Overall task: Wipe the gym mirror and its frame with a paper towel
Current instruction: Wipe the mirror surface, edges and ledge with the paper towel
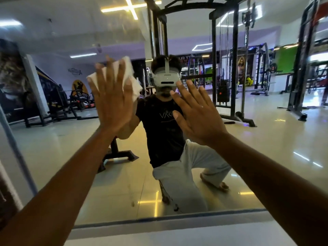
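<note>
A large wall mirror (266,148) fills the view and reflects a gym. My left hand (111,100) lies flat with its fingers spread and presses a white paper towel (131,80) against the glass, left of centre. My right hand (197,110) is beside it, also flat with straight fingers, touching the glass and holding nothing. The mirror's pale frame (159,221) runs along the bottom, and its left edge (16,150) slants up the left side. A kneeling person with a headset shows in the reflection behind both hands.
A white ledge (177,235) lies below the bottom frame. Everything else, namely the black cable rack, benches, posters and glossy tiled floor, is reflection in the glass. A dark panel (7,196) borders the mirror on the far left.
</note>
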The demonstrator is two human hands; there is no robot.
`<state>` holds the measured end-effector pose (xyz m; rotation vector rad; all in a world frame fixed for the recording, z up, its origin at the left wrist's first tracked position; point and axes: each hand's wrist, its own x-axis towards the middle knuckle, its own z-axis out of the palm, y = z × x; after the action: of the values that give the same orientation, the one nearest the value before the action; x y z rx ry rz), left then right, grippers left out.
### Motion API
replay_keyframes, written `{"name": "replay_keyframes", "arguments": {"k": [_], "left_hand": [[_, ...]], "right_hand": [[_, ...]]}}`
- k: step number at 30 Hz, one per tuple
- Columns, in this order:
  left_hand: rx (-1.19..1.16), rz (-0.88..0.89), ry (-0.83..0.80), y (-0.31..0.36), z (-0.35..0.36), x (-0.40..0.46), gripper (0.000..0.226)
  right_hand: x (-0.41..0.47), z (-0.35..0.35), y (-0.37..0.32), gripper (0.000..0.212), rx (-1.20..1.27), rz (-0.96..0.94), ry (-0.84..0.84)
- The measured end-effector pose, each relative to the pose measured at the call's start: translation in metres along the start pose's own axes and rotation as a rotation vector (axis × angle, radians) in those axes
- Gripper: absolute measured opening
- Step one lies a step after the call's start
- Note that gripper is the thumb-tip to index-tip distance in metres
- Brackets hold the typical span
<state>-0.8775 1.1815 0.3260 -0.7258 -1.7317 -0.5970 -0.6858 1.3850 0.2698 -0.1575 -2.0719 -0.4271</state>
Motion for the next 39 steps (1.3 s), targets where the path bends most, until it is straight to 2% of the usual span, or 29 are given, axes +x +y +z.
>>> {"name": "replay_keyframes", "arguments": {"k": [2, 3, 6, 7, 8, 9, 12, 13, 14, 15, 17, 18, 19, 20, 21, 23, 24, 25, 26, 27, 29, 30, 31, 32, 34, 35, 36, 37, 39], "left_hand": [[-0.052, -0.150, 0.035, 0.035, -0.003, -0.005, 0.060], [-0.026, -0.093, 0.008, 0.058, 0.000, -0.019, 0.061], [0.084, 0.386, -0.186, 0.096, 0.011, -0.080, 0.064], [0.112, 0.484, -0.217, 0.092, 0.010, -0.080, 0.063], [0.119, 0.485, -0.206, 0.081, 0.010, -0.068, 0.063], [0.128, 0.399, -0.158, 0.071, 0.009, -0.050, 0.062], [0.067, -0.137, 0.012, 0.064, -0.004, -0.001, 0.061], [0.024, -0.244, 0.028, 0.085, -0.005, -0.002, 0.063], [0.017, -0.231, 0.034, 0.113, 0.002, -0.014, 0.063], [0.057, -0.103, -0.008, 0.141, 0.011, -0.034, 0.062], [0.106, 0.268, -0.178, 0.168, 0.020, -0.080, 0.063], [0.123, 0.396, -0.241, 0.161, 0.017, -0.085, 0.064], [0.141, 0.465, -0.236, 0.143, 0.016, -0.073, 0.063], [0.174, 0.450, -0.200, 0.127, 0.012, -0.057, 0.061], [0.168, 0.322, -0.125, 0.113, 0.008, -0.038, 0.059], [0.074, -0.137, 0.011, 0.108, 0.000, -0.010, 0.057], [0.046, -0.290, 0.068, 0.127, 0.004, -0.008, 0.058], [0.060, -0.299, 0.100, 0.150, 0.014, -0.016, 0.058], [0.117, -0.199, 0.071, 0.174, 0.024, -0.035, 0.059], [0.140, -0.019, -0.026, 0.195, 0.031, -0.063, 0.061], [0.127, 0.280, -0.197, 0.199, 0.032, -0.104, 0.066], [0.188, 0.366, -0.226, 0.184, 0.029, -0.094, 0.070], [0.297, 0.360, -0.196, 0.169, 0.025, -0.073, 0.074], [0.305, 0.241, -0.114, 0.156, 0.027, -0.046, 0.074], [0.093, -0.250, 0.086, 0.148, 0.020, 0.004, 0.065], [0.043, -0.378, 0.147, 0.162, 0.020, 0.010, 0.062], [0.048, -0.364, 0.178, 0.180, 0.027, 0.002, 0.060], [0.102, -0.224, 0.136, 0.199, 0.036, -0.020, 0.059], [0.133, 0.203, -0.121, 0.224, 0.042, -0.075, 0.062]], "right_hand": [[-0.006, -0.006, 0.007, 0.064, 0.054, 0.055, 0.019], [-0.009, -0.009, 0.013, 0.065, 0.076, 0.074, 0.028], [-0.018, -0.022, 0.040, 0.065, 0.100, 0.074, 0.026], [-0.020, -0.026, 0.052, 0.066, 0.100, 0.069, 0.027], [-0.022, -0.029, 0.062, 0.066, 0.098, 0.064, 0.028], [-0.024, -0.031, 0.071, 0.066, 0.094, 0.058, 0.025], [-0.026, -0.035, 0.092, 0.067, 0.075, 0.034, 0.007], [-0.026, -0.037, 0.097, 0.066, 0.069, 0.025, 0.003], [-0.025, -0.038, 0.103, 0.066, 0.069, 0.018, 0.001], [-0.025, -0.040, 0.107, 0.066, 0.074, 0.013, -0.002], [-0.026, -0.042, 0.111, 0.067, 0.086, 0.009, -0.008], [-0.028, -0.041, 0.113, 0.068, 0.089, 0.002, -0.006], [-0.030, -0.040, 0.117, 0.068, 0.092, -0.006, -0.008], [-0.033, -0.039, 0.122, 0.069, 0.088, -0.019, -0.010], [-0.035, -0.037, 0.125, 0.068, 0.075, -0.036, -0.013], [-0.041, -0.030, 0.134, 0.068, 0.035, -0.061, -0.006], [-0.042, -0.028, 0.139, 0.068, 0.017, -0.069, 0.003], [-0.042, -0.026, 0.143, 0.067, 0.005, -0.081, 0.008], [-0.042, -0.025, 0.145, 0.067, -0.004, -0.093, 0.012], [-0.043, -0.023, 0.147, 0.067, -0.012, -0.101, 0.016], [-0.046, -0.020, 0.148, 0.067, -0.025, -0.109, 0.025], [-0.045, -0.018, 0.148, 0.067, -0.026, -0.107, 0.031], [-0.045, -0.017, 0.148, 0.067, -0.023, -0.103, 0.037], [-0.045, -0.015, 0.149, 0.066, -0.019, -0.102, 0.045], [-0.045, -0.012, 0.149, 0.066, -0.007, -0.099, 0.061], [-0.045, -0.012, 0.149, 0.066, 0.007, -0.096, 0.067], [-0.044, -0.012, 0.148, 0.068, 0.028, -0.091, 0.072], [-0.044, -0.013, 0.147, 0.070, 0.055, -0.085, 0.076], [-0.046, -0.015, 0.149, 0.074, 0.102, -0.079, 0.083]]}}
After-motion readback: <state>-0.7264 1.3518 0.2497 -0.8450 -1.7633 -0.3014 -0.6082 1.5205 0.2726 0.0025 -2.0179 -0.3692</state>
